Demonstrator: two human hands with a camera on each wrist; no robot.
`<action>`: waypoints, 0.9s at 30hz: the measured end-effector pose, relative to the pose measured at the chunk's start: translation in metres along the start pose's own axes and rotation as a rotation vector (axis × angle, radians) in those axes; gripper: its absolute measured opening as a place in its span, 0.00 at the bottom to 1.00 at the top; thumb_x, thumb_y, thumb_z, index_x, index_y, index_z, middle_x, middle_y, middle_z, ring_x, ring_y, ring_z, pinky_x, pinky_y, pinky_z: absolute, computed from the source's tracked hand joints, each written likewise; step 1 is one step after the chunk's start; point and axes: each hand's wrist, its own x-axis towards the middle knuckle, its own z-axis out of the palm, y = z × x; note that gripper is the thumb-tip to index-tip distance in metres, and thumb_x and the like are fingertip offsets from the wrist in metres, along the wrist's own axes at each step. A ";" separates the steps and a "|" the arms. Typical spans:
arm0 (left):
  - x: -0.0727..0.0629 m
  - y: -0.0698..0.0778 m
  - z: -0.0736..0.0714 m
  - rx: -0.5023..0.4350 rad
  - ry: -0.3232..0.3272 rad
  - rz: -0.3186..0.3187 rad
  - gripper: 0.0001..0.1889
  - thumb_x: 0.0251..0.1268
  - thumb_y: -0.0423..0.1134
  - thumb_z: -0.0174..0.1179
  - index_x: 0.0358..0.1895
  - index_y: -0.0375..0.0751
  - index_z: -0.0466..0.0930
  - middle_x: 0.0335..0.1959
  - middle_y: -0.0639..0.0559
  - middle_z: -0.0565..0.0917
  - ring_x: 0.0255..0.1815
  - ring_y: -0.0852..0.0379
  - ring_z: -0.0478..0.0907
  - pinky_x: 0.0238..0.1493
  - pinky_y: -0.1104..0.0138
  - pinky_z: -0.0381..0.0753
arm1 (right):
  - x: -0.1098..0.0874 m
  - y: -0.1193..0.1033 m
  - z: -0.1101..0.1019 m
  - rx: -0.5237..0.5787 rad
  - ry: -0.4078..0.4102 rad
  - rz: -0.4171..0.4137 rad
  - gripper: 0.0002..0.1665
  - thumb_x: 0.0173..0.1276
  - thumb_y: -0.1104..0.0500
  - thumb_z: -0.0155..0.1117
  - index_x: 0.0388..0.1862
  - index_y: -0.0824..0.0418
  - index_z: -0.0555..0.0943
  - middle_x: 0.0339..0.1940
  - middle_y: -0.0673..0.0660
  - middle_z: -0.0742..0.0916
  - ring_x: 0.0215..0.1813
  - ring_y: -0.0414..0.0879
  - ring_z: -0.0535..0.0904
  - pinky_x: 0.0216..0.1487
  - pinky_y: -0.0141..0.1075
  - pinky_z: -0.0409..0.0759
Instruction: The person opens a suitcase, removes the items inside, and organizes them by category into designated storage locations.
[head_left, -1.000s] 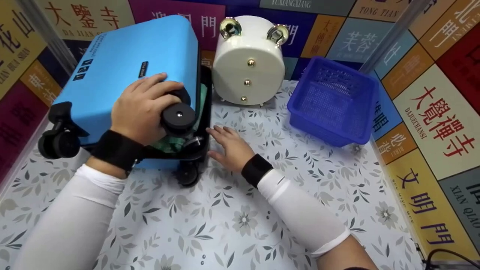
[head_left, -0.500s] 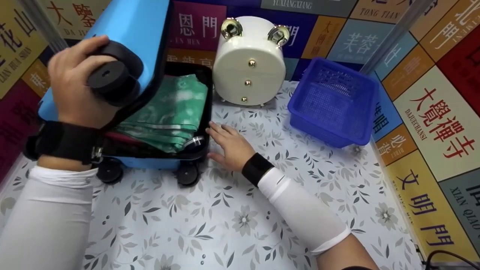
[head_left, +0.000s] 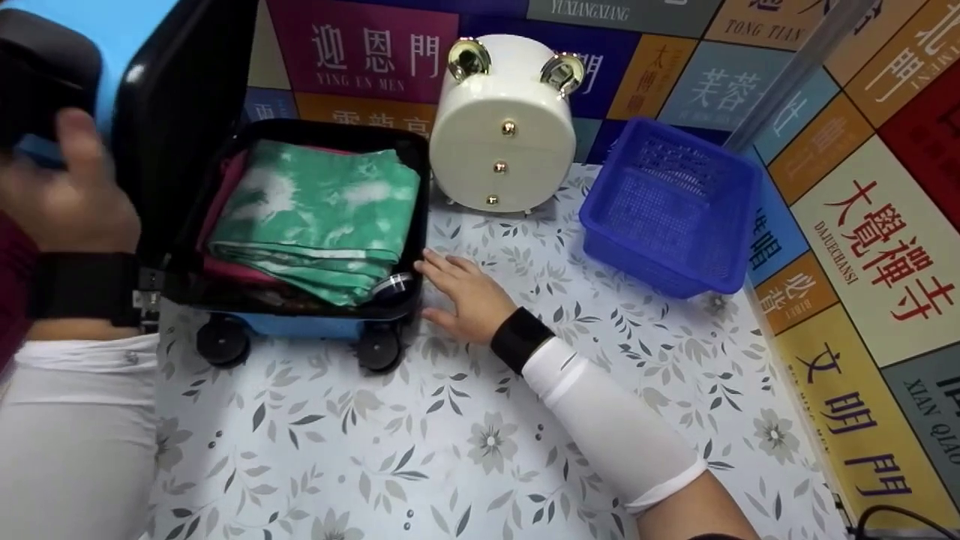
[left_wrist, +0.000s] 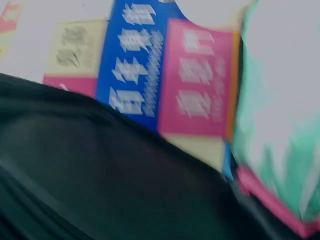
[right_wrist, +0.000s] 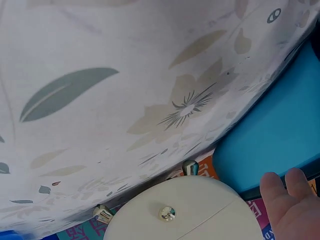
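A blue suitcase (head_left: 300,324) lies opened on the patterned cloth, its lid (head_left: 187,97) raised at the left. In its black-lined base sits a folded green-and-white tie-dye cloth (head_left: 322,210) over a dark pink cloth (head_left: 225,187). A small silver-rimmed item (head_left: 394,285) rests in the near right corner. My left hand (head_left: 71,199) is at the raised lid below a black wheel (head_left: 45,75); it is blurred and partly cut off by the frame. My right hand (head_left: 469,296) touches the base's right side with straight fingers (right_wrist: 272,187).
Behind and to the right stands a white rounded case (head_left: 502,150) with gold knobs and gold ears. Right of it is a blue plastic basket (head_left: 660,270). Printed panels (head_left: 375,56) wall in the back and sides. A black cable (head_left: 900,506) lies at the lower right.
The suitcase lid has swung up and left with my left hand, uncovering the folded green cloth. My right hand has stayed at the base's right side.
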 end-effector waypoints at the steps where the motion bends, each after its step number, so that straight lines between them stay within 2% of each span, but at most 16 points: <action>1: -0.003 -0.009 -0.007 0.137 -0.043 0.020 0.56 0.59 0.67 0.71 0.73 0.20 0.62 0.74 0.39 0.70 0.74 0.56 0.65 0.77 0.71 0.54 | 0.000 0.000 0.000 0.002 0.001 -0.001 0.46 0.76 0.41 0.65 0.86 0.49 0.60 0.87 0.48 0.57 0.83 0.59 0.59 0.81 0.50 0.57; 2: -0.005 -0.016 -0.014 0.234 -0.083 0.032 0.63 0.55 0.73 0.69 0.73 0.18 0.58 0.77 0.35 0.65 0.77 0.54 0.61 0.78 0.70 0.49 | 0.000 -0.001 0.000 0.004 0.000 -0.003 0.46 0.76 0.41 0.65 0.86 0.50 0.60 0.87 0.48 0.57 0.83 0.59 0.59 0.81 0.50 0.58; 3: -0.007 -0.024 -0.019 0.325 -0.116 0.074 0.68 0.52 0.77 0.68 0.74 0.16 0.53 0.79 0.33 0.60 0.79 0.54 0.56 0.79 0.70 0.45 | 0.000 -0.001 0.000 0.006 0.000 -0.004 0.45 0.76 0.41 0.65 0.86 0.50 0.60 0.87 0.48 0.57 0.83 0.58 0.59 0.81 0.50 0.58; 4: -0.008 -0.029 -0.024 0.425 -0.151 0.088 0.71 0.51 0.79 0.66 0.75 0.16 0.49 0.81 0.32 0.54 0.81 0.54 0.51 0.80 0.70 0.40 | 0.000 -0.001 0.000 0.007 0.001 -0.003 0.45 0.76 0.41 0.65 0.86 0.50 0.60 0.87 0.48 0.57 0.83 0.58 0.59 0.81 0.50 0.58; 5: -0.010 -0.032 -0.028 0.496 -0.188 0.085 0.69 0.56 0.77 0.64 0.76 0.17 0.45 0.82 0.31 0.50 0.82 0.54 0.46 0.79 0.71 0.36 | 0.000 -0.001 0.000 0.007 0.003 -0.002 0.45 0.77 0.41 0.65 0.86 0.50 0.60 0.87 0.48 0.58 0.83 0.58 0.59 0.80 0.50 0.59; 6: -0.010 -0.034 -0.030 0.537 -0.203 0.077 0.65 0.60 0.72 0.64 0.78 0.20 0.45 0.83 0.33 0.50 0.83 0.55 0.45 0.79 0.71 0.35 | 0.000 -0.001 0.000 0.008 0.005 -0.001 0.45 0.77 0.41 0.65 0.86 0.50 0.61 0.87 0.48 0.58 0.83 0.58 0.59 0.80 0.50 0.59; 8: -0.010 -0.038 -0.031 0.547 -0.148 0.087 0.55 0.64 0.59 0.65 0.79 0.23 0.47 0.83 0.35 0.51 0.82 0.55 0.44 0.79 0.71 0.35 | 0.000 -0.001 0.000 0.012 0.007 0.005 0.45 0.77 0.40 0.65 0.86 0.50 0.61 0.87 0.48 0.57 0.83 0.58 0.59 0.81 0.50 0.58; 11: -0.013 -0.042 -0.033 0.552 -0.106 0.054 0.49 0.67 0.49 0.63 0.81 0.27 0.47 0.83 0.37 0.50 0.82 0.53 0.42 0.78 0.70 0.32 | 0.001 -0.001 0.000 0.014 0.005 0.014 0.45 0.76 0.39 0.64 0.86 0.49 0.60 0.87 0.47 0.57 0.83 0.58 0.58 0.81 0.51 0.57; 15: -0.020 -0.050 -0.038 0.570 -0.076 -0.051 0.47 0.70 0.45 0.59 0.82 0.25 0.44 0.83 0.33 0.46 0.83 0.49 0.39 0.77 0.73 0.34 | 0.001 -0.002 0.000 0.012 0.004 0.016 0.47 0.76 0.37 0.64 0.86 0.49 0.60 0.87 0.48 0.57 0.83 0.59 0.58 0.81 0.53 0.57; 20: -0.021 -0.061 -0.048 0.582 -0.057 -0.274 0.48 0.72 0.47 0.57 0.85 0.34 0.39 0.84 0.34 0.40 0.83 0.52 0.35 0.75 0.77 0.37 | 0.001 -0.004 -0.001 0.018 0.014 0.013 0.48 0.74 0.34 0.63 0.85 0.50 0.61 0.87 0.49 0.59 0.83 0.61 0.60 0.81 0.52 0.57; 24: -0.014 -0.069 -0.057 0.587 -0.102 -0.422 0.50 0.73 0.50 0.56 0.87 0.45 0.33 0.85 0.39 0.36 0.82 0.59 0.34 0.74 0.79 0.41 | 0.001 -0.004 -0.002 0.007 0.024 0.034 0.47 0.74 0.33 0.63 0.85 0.50 0.62 0.86 0.50 0.61 0.82 0.60 0.60 0.80 0.53 0.58; 27: -0.012 -0.076 -0.064 0.557 -0.149 -0.468 0.51 0.72 0.49 0.56 0.87 0.49 0.29 0.85 0.43 0.31 0.82 0.61 0.35 0.74 0.77 0.46 | 0.000 -0.004 -0.002 -0.003 0.021 0.054 0.46 0.75 0.33 0.62 0.85 0.49 0.63 0.86 0.50 0.61 0.82 0.59 0.60 0.80 0.55 0.59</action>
